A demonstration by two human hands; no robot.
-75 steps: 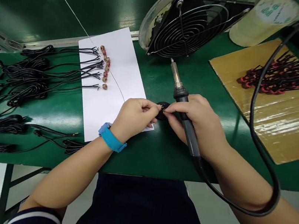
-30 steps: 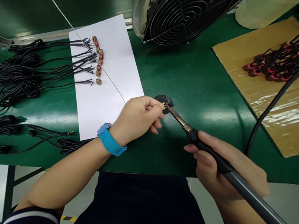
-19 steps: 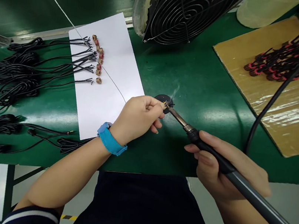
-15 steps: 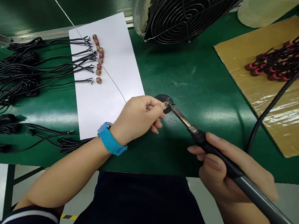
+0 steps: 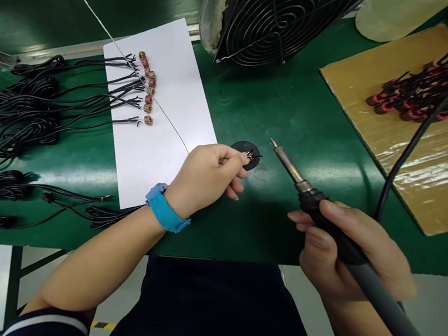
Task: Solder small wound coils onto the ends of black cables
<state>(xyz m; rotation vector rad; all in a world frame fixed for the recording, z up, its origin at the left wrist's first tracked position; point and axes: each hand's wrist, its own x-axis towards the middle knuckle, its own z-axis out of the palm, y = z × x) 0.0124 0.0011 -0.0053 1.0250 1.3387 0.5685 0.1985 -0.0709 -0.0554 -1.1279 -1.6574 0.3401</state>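
Over the green workbench, my left hand (image 5: 214,175) is closed, thumb and fingers pinching a small copper-coloured wire coil (image 5: 248,154) with dark wire ends; the fingers hide much of it. Right behind it lies a round black disc (image 5: 253,164). A thin silvery wire (image 5: 170,124) comes down from the upper left and vanishes behind that hand. My right hand (image 5: 356,252) is wrapped round the dark handle of a soldering iron (image 5: 291,167). The iron's metal tip points up and left, a short gap to the right of the coil and touching nothing.
Small coils (image 5: 150,88) stand in a row on white paper (image 5: 161,164), beside the ends of black cables (image 5: 37,89) bundled at left. A fan (image 5: 279,24) stands at the back. On the right, brown cardboard (image 5: 437,177) carries a pile of red-and-black coils (image 5: 424,97). The iron's cord (image 5: 405,153) loops across it.
The soldering iron's tip has drawn back from the coil, up and to the right, with my right hand shifting slightly right. My left hand has stayed in place.
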